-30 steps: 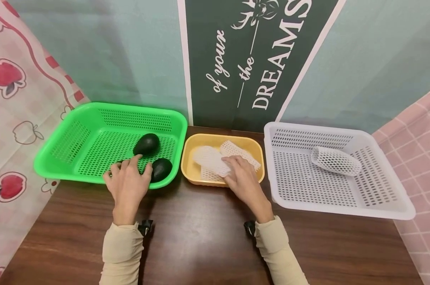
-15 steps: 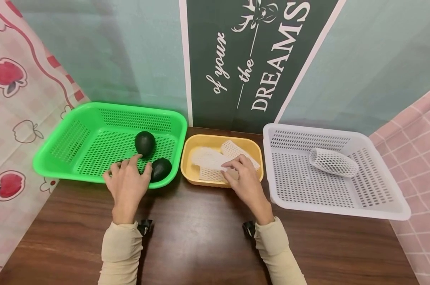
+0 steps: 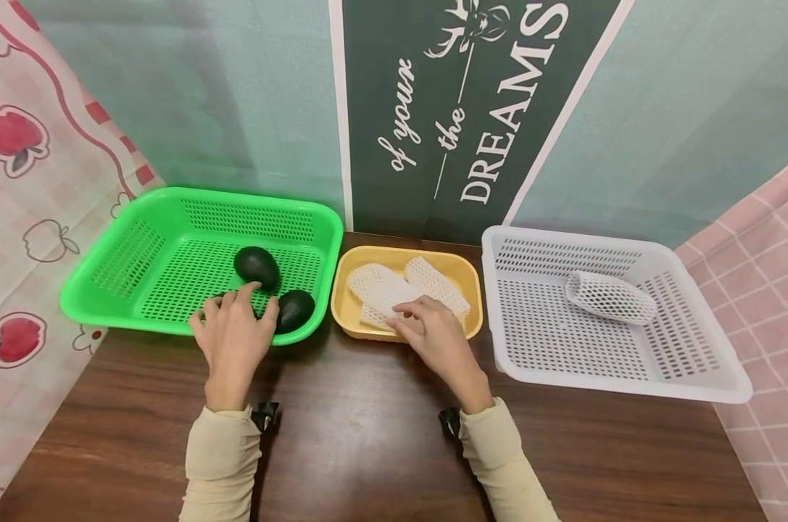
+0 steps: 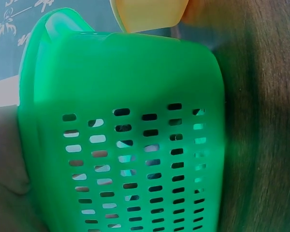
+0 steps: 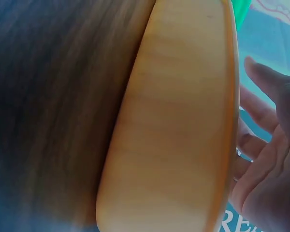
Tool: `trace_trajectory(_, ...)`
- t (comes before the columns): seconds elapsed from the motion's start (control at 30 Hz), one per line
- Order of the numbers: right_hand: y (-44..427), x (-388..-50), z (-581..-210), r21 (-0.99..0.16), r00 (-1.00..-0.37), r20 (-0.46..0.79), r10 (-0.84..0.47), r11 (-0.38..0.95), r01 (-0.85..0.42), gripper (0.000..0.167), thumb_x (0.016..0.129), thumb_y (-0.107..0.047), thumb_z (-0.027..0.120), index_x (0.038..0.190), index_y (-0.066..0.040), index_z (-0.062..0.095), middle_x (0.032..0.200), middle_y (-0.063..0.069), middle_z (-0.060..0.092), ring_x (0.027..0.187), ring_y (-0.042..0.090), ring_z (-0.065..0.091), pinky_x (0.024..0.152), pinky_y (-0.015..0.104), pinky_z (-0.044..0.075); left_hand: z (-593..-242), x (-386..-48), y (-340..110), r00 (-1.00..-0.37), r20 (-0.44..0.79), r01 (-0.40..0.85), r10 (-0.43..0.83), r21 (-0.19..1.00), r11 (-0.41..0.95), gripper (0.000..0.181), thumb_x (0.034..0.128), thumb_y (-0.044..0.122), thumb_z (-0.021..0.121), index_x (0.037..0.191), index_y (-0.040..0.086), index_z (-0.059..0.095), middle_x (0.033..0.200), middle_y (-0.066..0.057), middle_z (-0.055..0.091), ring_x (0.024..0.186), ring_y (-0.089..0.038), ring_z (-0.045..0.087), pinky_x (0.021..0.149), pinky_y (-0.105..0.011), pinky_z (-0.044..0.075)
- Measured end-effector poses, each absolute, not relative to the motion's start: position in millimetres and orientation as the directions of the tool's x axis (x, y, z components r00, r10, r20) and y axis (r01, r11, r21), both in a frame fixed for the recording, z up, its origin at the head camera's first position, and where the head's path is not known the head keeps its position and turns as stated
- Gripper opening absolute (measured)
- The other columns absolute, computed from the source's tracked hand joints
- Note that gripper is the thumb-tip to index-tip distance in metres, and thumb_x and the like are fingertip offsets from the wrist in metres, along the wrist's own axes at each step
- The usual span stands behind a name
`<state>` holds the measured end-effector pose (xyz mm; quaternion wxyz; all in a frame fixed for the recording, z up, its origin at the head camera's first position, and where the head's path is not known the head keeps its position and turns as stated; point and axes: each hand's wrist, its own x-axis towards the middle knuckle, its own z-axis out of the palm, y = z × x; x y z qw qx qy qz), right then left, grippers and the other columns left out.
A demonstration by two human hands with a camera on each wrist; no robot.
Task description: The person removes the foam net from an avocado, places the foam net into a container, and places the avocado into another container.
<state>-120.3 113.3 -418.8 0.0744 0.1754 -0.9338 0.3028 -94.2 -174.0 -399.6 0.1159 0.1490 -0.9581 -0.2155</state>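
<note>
My left hand reaches over the front rim of the green basket with its fingers loosely bent. Its index finger is by a dark avocado, seeming to touch it. A second avocado lies beside the thumb. Something dark shows behind the other fingers, mostly hidden. In the yellow basket lie several white foam net sleeves. My right hand is over its front edge, fingertips at the nearest sleeve. In the right wrist view the thumb stands apart from the fingers; the sleeve is hidden there.
On the right stands a white basket holding one netted item. All three baskets stand in a row on the brown wooden table, against a printed cloth backdrop.
The upper avocado has turned, its far end swinging left. The right hand has moved slightly left and toward the person, and the sleeve it pinched has settled lower. My left hand stays put.
</note>
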Motion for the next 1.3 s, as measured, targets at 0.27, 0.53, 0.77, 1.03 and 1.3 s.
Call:
trace_trajectory(0.27, 122, -118, -403, -0.551, -0.914, 0.330, -0.238, 0.738, -0.391, 0.017, 0.091, -0.028, 0.073, 0.100, -0.014, 0.075, 0.070, -0.003, 0.055, 0.066, 0.010, 0.053, 0.060, 0.023, 0.044, -399, -93, -173, -0.931, 0.213, -0.164, -0.297, 0.483, 0.860, 0.041, 0.0971, 0.034, 0.059, 0.130, 0.010, 0.062, 0.128, -0.026, 0.061, 0.114, -0.050, 0.048, 0.094, -0.063, 0.031)
trace_trajectory(0.53, 144, -112, -386, -0.561, -0.924, 0.335, -0.185, 0.748, -0.353, 0.021, 0.089, -0.022, 0.075, 0.107, -0.011, 0.073, 0.078, 0.003, 0.063, 0.074, 0.017, 0.058, 0.067, 0.031, 0.050, -407, -100, -161, -0.944, 0.325, 0.102, -0.062, 0.463, 0.881, 0.042, 0.0981, 0.036, 0.061, 0.129, 0.008, 0.063, 0.124, -0.024, 0.063, 0.108, -0.047, 0.057, 0.085, -0.059, 0.045)
trace_trajectory(0.77, 166, -108, -387, -0.580, -0.948, 0.290, -0.127, 0.765, -0.280, 0.024, 0.089, -0.020, 0.075, 0.111, -0.009, 0.072, 0.098, 0.010, 0.069, 0.092, 0.026, 0.066, 0.078, 0.042, 0.054, -406, -100, -156, -0.955, 0.295, 0.175, 0.036, 0.461, 0.870, 0.050, 0.0945, 0.043, 0.065, 0.134, 0.013, 0.060, 0.127, -0.018, 0.064, 0.111, -0.040, 0.057, 0.091, -0.055, 0.047)
trace_trajectory(1.03, 183, -106, -383, -0.523, -0.924, 0.346, -0.162, 0.785, -0.333, 0.028, 0.088, -0.019, 0.076, 0.112, -0.006, 0.072, 0.111, 0.013, 0.068, 0.104, 0.032, 0.063, 0.090, 0.048, 0.051, -404, -99, -156, -0.959, 0.264, 0.213, 0.102, 0.441, 0.872, 0.056, 0.0923, 0.047, 0.066, 0.137, 0.015, 0.058, 0.127, -0.017, 0.064, 0.116, -0.041, 0.058, 0.095, -0.057, 0.046)
trace_trajectory(1.3, 214, -105, -376, -0.487, -0.930, 0.335, -0.150, 0.817, -0.307, 0.026, 0.092, -0.018, 0.071, 0.115, -0.006, 0.070, 0.116, 0.016, 0.066, 0.113, 0.036, 0.060, 0.096, 0.055, 0.046, -405, -99, -155, -0.959, 0.264, 0.216, 0.107, 0.427, 0.878, 0.059, 0.0909, 0.051, 0.066, 0.138, 0.017, 0.057, 0.126, -0.015, 0.065, 0.114, -0.040, 0.059, 0.092, -0.055, 0.048)
